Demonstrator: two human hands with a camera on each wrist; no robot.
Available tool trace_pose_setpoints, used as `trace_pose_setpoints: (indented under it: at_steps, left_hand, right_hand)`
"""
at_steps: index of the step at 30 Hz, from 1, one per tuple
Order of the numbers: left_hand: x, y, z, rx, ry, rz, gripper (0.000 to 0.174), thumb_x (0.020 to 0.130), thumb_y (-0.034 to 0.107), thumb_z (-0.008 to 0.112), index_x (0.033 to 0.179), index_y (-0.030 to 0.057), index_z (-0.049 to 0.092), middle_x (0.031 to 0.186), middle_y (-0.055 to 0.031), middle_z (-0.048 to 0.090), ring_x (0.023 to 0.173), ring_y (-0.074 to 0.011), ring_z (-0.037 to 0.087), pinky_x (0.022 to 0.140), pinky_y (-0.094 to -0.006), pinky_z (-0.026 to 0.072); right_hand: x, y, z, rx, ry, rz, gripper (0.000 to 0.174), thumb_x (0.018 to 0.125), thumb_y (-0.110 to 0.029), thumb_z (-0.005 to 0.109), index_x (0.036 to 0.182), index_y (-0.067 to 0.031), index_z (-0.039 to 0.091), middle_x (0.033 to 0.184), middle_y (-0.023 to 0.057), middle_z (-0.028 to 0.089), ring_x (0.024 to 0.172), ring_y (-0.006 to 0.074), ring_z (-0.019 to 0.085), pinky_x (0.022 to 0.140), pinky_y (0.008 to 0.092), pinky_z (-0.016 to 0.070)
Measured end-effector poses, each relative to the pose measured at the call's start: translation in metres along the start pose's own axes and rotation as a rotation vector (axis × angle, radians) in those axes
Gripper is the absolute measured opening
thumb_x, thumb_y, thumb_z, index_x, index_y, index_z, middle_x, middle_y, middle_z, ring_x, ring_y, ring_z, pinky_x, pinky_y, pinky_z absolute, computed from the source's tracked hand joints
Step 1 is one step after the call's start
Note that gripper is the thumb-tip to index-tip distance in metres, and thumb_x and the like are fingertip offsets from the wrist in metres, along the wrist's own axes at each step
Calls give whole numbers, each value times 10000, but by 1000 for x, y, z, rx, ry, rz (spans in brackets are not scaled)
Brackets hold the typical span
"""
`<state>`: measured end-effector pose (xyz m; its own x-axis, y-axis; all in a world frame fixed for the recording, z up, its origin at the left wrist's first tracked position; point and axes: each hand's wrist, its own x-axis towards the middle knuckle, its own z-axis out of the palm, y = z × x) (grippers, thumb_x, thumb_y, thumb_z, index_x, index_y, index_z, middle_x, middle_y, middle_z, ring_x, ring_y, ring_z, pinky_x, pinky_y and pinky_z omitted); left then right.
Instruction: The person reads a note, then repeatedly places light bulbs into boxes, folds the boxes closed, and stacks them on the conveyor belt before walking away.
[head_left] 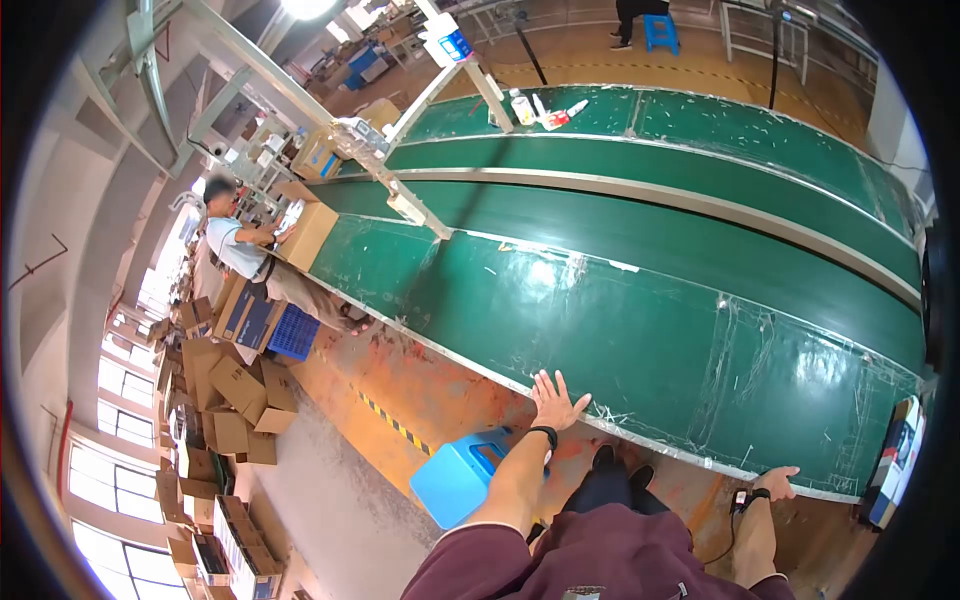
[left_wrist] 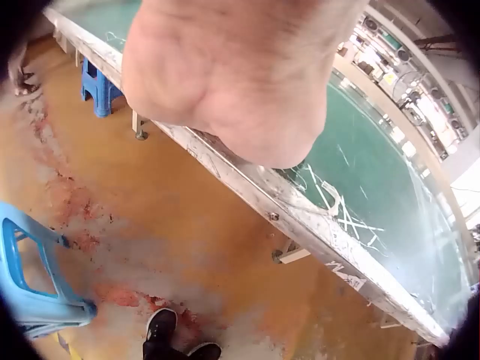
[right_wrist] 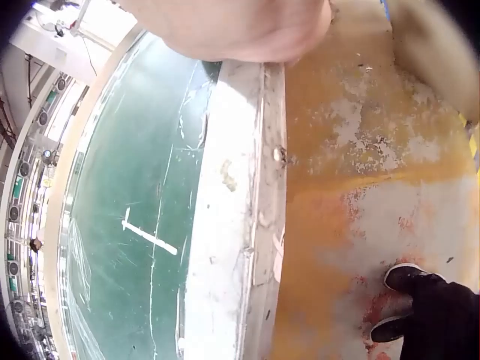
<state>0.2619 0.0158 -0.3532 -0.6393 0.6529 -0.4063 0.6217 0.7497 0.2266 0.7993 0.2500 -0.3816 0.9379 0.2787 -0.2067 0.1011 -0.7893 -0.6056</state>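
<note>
The left hand point(head_left: 556, 400) holds nothing; its fingers are spread straight and fanned, the palm down at the metal rim point(head_left: 655, 441) of the green bench point(head_left: 620, 320), touching it or just over it; the wrist view shows only the back of the hand above that rim, so contact cannot be settled. The right hand point(head_left: 776, 483) also grips nothing; its fingers look laid flat over the same rim, farther along to the right, though they are small in the head view and hidden in the wrist view. A dark band point(head_left: 546, 432) circles the left wrist; a small device with a cable point(head_left: 741, 498) sits at the right wrist.

Between the two hands and below them are the person's dark shoes point(head_left: 620, 458) on the worn orange floor; just left of the left hand stands a blue plastic stool point(head_left: 455, 482). Beyond the fingertips the bench top is scratched and streaked with tape marks; bottles point(head_left: 521, 106) stand well away across it. Far to the left another person point(head_left: 232, 240) handles a cardboard box point(head_left: 310, 235).

By my judgement this is a stance at the bench edge, both hands flat and unloaded; any pick-up would call for a long reach across, or a step along the rim, since no loose item lies near either hand.
</note>
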Motion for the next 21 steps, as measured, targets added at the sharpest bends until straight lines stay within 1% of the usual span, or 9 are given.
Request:
trace_pose_setpoints:
  at_steps: [2,5,8,9,11,13,14,17,21]
  left_hand:
    - [-4,-1,3,-24,18,11,1188,951,827,384,1648,-33,-47,1658,-414,-128,1551,-551,-164,1233,-654,-61]
    - [-4,1,2,14,50,1,1179,950,819,398,1652,-28,-25,1672,-399,-96,1564,-536,-133,1246,-646,-31]
    - [-3,6,-4,25,1,-23,1183,948,827,392,1653,-28,-22,1674,-396,-91,1564,-533,-137,1248,-644,-25]
    - [-4,4,-4,38,-19,-31,1183,947,829,390,1653,-27,-21,1674,-396,-90,1564,-533,-138,1248,-645,-23]
    - [-5,3,-1,37,11,-18,1180,949,834,376,1654,-24,-22,1672,-399,-88,1564,-533,-138,1248,-645,-24]
    - [-5,2,1,25,33,-7,1178,950,835,370,1654,-24,-22,1672,-400,-86,1564,-533,-136,1247,-645,-26]
    - [-5,2,1,25,30,-6,1176,951,836,366,1654,-23,-22,1670,-402,-83,1564,-534,-132,1248,-644,-29]
    - [-5,1,1,22,40,-5,1177,950,837,368,1655,-24,-16,1670,-402,-83,1565,-533,-130,1248,-644,-26]
    - [-5,3,1,19,40,0,1181,947,841,367,1655,-28,-7,1671,-402,-82,1566,-530,-129,1247,-644,-29]
  right_hand:
    - [-7,-3,-6,23,5,-6,904,964,-692,510,1407,85,373,1273,378,621,1153,523,645,991,575,525]
    - [-2,1,-1,46,-2,-16,894,973,-682,494,1414,83,357,1287,380,612,1169,526,634,1002,579,517]
    - [-6,-3,-8,33,-54,-31,931,988,-680,468,1460,105,305,1304,400,593,1180,540,622,1018,581,510]
    - [-9,-4,-9,38,-47,-27,922,989,-679,468,1451,103,312,1306,400,591,1182,540,621,1018,580,510]
    - [-10,-4,-9,34,-27,-24,903,990,-675,469,1434,99,325,1309,399,589,1184,540,619,1019,580,509]
    - [-8,-2,-10,51,-65,-13,867,980,-678,483,1375,86,373,1294,362,598,1185,524,624,1022,585,505]
    - [-10,-3,-11,52,-49,-21,859,985,-676,476,1362,89,378,1299,360,596,1185,521,625,1018,589,505]
    - [-12,-5,-13,32,-66,-29,887,1001,-658,466,1438,99,315,1318,399,573,1190,536,616,1031,574,504]
    - [-3,1,-7,29,-29,-50,899,991,-678,468,1425,97,328,1308,392,582,1184,531,621,1015,576,510]
